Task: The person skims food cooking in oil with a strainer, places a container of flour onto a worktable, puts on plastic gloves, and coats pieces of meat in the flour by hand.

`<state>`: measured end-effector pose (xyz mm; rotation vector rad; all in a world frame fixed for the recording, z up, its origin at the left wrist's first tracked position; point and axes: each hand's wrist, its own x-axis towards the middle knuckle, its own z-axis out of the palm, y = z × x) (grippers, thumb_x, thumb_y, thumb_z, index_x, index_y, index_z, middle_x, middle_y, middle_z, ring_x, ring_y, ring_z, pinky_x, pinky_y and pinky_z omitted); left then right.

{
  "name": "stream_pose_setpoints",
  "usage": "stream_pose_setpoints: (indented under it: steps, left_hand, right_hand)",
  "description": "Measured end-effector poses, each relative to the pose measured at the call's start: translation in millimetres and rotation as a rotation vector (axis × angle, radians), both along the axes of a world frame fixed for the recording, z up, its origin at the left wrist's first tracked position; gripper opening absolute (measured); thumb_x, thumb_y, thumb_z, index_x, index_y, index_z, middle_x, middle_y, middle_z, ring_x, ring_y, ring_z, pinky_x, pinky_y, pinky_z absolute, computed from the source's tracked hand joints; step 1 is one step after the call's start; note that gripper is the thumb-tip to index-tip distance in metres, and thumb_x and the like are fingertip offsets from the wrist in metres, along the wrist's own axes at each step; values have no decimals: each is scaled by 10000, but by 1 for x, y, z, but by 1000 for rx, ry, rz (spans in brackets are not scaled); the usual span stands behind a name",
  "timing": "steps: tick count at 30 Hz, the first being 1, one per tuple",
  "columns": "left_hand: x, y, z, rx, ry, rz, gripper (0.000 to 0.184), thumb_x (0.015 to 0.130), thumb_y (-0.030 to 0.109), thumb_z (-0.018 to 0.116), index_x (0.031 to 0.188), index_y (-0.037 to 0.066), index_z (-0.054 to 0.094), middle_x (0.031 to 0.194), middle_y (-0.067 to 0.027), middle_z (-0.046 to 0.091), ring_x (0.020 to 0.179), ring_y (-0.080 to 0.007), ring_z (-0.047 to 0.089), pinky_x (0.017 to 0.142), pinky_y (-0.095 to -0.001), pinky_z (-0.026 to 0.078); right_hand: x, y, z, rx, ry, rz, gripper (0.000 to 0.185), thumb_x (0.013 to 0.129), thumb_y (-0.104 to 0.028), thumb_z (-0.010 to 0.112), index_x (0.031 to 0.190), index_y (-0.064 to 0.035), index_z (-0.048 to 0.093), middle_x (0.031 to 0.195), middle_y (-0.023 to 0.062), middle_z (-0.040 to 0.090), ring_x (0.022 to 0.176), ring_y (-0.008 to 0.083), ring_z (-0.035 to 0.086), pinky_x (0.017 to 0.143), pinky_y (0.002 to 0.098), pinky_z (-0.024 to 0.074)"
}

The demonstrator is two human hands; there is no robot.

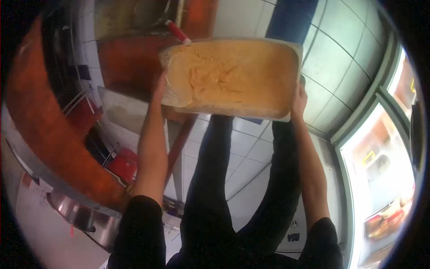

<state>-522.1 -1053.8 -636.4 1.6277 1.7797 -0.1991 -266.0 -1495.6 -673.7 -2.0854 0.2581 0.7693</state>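
Observation:
Between my two hands is a rectangular, pale-rimmed plastic tub [251,114], held out in front of me above my legs. Orange-tan contents [251,76] with a smooth, partly broken surface fill it; I cannot tell whether they are powder or paste. Clear plastic wrap [172,96] is bunched at its left end. My left hand [160,85] grips the left end, its fingers mostly hidden behind it. At the right end my right hand [300,99] is closed on the wall, fingers partly hidden. A red, white-tipped stick-like thing [178,32] shows just past the tub's far left edge.
An orange-brown counter [58,121] curves along the left, with metal bowls or pans [76,213] beyond it. Below it are wire racks and a red object [123,163]. White floor tiles [251,152] lie underfoot. At the right stands a bright glass-fronted case [378,166].

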Motion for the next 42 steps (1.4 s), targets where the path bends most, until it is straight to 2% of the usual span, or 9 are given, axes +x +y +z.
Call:
stream_pose_setpoints:
  steps: [1, 8, 12, 20, 23, 26, 29, 40, 42]
  left_hand:
    - [10, -6, -4, -485, -294, 120, 768, 945, 572, 545, 1428, -20, 461, 1432, -210, 494, 1340, -351, 453, 1100, -460, 382]
    - [14, -139, -73, -415, -593, 205, 651, 1049, 503, 260, 1381, 11, 528, 1303, -118, 584, 1170, -246, 546, 1054, -394, 421]
    - [117, -210, 129, -296, -379, -55, 479, 976, 472, 529, 939, 2, 612, 923, -87, 643, 865, -186, 556, 770, -396, 457]
    - [205, -200, 509, -335, -646, -278, 423, 929, 430, 659, 949, 8, 636, 857, -57, 636, 818, -117, 562, 748, -305, 471]
    - [191, -163, 595, -223, -688, -319, 448, 913, 437, 686, 1011, 3, 634, 890, -84, 657, 847, -147, 600, 760, -318, 495]
    - [176, -115, 676, -84, -775, -323, 628, 883, 488, 711, 1209, -28, 561, 1038, -167, 661, 921, -220, 640, 796, -355, 520]
    - [145, -54, 696, 42, -651, -199, 799, 838, 568, 719, 1294, -44, 483, 1172, -213, 631, 1019, -285, 646, 866, -395, 515]
    - [86, 198, 611, 89, -447, 34, 1206, 712, 725, 703, 1462, -128, 298, 1483, -318, 407, 1365, -409, 446, 1112, -459, 381]
    - [80, 234, 585, 290, -372, -4, 1170, 726, 706, 713, 1453, -126, 327, 1466, -317, 430, 1349, -401, 467, 1095, -464, 402]
  right_hand:
    - [20, -8, 9, -24, -11, -35, 486, 1024, -413, 528, 867, 35, 628, 717, 61, 541, 721, 138, 463, 686, 322, 432]
    - [112, -146, 90, -10, -281, 196, 420, 1025, -324, 491, 1198, 23, 651, 1046, 148, 699, 965, 229, 647, 878, 354, 507]
    - [158, -286, 185, -8, -52, -109, 500, 1037, -398, 462, 1294, 9, 597, 1127, 127, 664, 1052, 238, 614, 919, 355, 485]
    - [152, -243, 622, -100, -345, 160, 479, 1033, -377, 434, 1304, -5, 567, 1212, 149, 641, 1112, 254, 597, 929, 379, 475]
    - [123, -229, 661, 346, -223, -198, 383, 1044, -239, 466, 1306, 18, 573, 1266, 108, 618, 1171, 212, 563, 998, 361, 468]
    - [113, -176, 705, -247, -583, 476, 402, 1001, -275, 530, 1273, 16, 585, 1204, 144, 654, 1112, 251, 609, 926, 402, 486]
    - [113, -88, 708, 233, -249, 133, 407, 992, -278, 507, 1316, -41, 572, 1210, 194, 639, 1110, 317, 610, 926, 423, 479]
    - [95, 139, 646, -36, -714, 930, 310, 899, -140, 542, 1188, -41, 599, 988, 180, 606, 928, 373, 600, 817, 437, 490]
    - [85, 165, 623, 377, -235, 455, 293, 903, -109, 552, 1178, -30, 616, 978, 161, 594, 931, 336, 593, 801, 410, 488]
